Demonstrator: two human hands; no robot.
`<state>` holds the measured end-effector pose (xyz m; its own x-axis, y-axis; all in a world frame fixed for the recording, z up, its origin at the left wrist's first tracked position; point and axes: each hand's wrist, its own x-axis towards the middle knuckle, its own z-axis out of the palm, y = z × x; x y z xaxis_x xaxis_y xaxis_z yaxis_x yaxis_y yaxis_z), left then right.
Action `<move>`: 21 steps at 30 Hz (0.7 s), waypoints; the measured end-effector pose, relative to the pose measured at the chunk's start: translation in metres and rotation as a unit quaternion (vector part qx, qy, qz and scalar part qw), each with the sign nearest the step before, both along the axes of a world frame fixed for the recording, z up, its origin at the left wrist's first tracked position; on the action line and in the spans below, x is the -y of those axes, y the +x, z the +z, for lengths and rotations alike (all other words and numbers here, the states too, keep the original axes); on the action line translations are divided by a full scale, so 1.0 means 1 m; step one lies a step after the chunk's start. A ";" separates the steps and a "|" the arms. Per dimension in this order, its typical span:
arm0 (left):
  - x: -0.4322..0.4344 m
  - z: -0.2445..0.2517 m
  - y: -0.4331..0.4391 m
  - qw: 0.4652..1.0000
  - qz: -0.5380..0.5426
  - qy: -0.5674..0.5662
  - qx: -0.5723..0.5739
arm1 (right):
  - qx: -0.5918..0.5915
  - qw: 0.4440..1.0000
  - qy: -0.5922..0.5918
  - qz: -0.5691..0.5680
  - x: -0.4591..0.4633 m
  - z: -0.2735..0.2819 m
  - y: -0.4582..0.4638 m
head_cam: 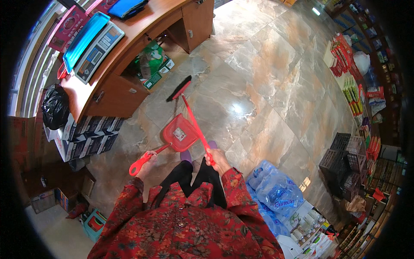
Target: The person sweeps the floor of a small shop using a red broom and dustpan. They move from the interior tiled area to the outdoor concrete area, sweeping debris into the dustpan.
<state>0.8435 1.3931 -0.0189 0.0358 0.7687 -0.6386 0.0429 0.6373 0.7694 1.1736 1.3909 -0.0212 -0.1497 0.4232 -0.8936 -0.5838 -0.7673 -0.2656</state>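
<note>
My left hand (pixel 148 162) is closed around the handle of a red plastic dustpan (pixel 186 128), whose pan hangs in front of my legs with a label on its inner face. My right hand (pixel 218 159) grips the red handle of a small broom (pixel 193 118). The broom's dark bristle head (pixel 179 89) points away from me, ahead of the dustpan and near the desk. Its handle passes beside the right edge of the pan. Whether the bristles touch the tiled floor (pixel 233 81) I cannot tell.
A curved wooden desk (pixel 119 94) stands at left, bearing a weighing scale (pixel 98 51). Stacked cartons (pixel 97 142) stand by its near end. Shrink-wrapped water bottles (pixel 276 191) lie close on my right. Black plastic crates (pixel 336 162) and stocked shelves (pixel 385 64) line the right side.
</note>
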 end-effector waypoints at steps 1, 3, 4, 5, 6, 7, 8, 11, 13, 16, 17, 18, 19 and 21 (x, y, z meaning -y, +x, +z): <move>0.001 -0.002 -0.003 1.000 -0.005 0.006 -0.015 | 0.028 0.999 -0.016 0.024 0.015 -0.002 0.007; 0.002 -0.010 -0.010 0.999 -0.009 0.009 -0.040 | 0.002 1.000 -0.026 -0.014 0.051 0.001 0.026; 0.003 -0.016 -0.013 0.998 -0.020 0.032 -0.041 | 0.026 0.999 -0.017 -0.010 0.070 0.006 0.037; 0.001 -0.021 -0.017 0.998 -0.028 0.048 -0.041 | 0.039 0.998 -0.039 -0.009 0.087 0.012 0.046; -0.001 -0.027 -0.021 0.997 -0.039 0.060 -0.043 | 0.047 0.998 -0.050 -0.008 0.105 0.019 0.054; -0.003 -0.032 -0.024 0.993 -0.053 0.080 -0.064 | 0.075 0.995 -0.061 -0.012 0.122 0.028 0.063; -0.004 -0.036 -0.025 0.990 -0.069 0.093 -0.085 | 0.086 0.993 -0.077 -0.015 0.138 0.038 0.070; -0.007 -0.042 -0.025 0.990 -0.079 0.083 -0.083 | 0.121 0.985 -0.120 -0.030 0.175 0.067 0.083; -0.007 -0.043 -0.023 0.988 -0.094 0.098 -0.078 | 0.141 0.978 -0.150 -0.043 0.193 0.084 0.085; -0.006 -0.041 -0.018 0.978 -0.130 0.138 -0.088 | 0.167 0.971 -0.161 -0.051 0.210 0.106 0.085; -0.006 -0.042 -0.014 0.980 -0.134 0.118 -0.084 | 0.172 0.972 -0.153 -0.048 0.214 0.111 0.085; -0.007 -0.042 -0.010 0.982 -0.138 0.101 -0.078 | 0.164 0.978 -0.122 -0.052 0.218 0.117 0.086; -0.007 -0.042 -0.003 0.989 -0.113 0.098 -0.019 | 0.138 0.982 -0.115 -0.056 0.221 0.122 0.087; -0.007 -0.043 0.014 0.986 -0.109 0.125 -0.005 | 0.155 0.978 -0.105 -0.095 0.232 0.132 0.085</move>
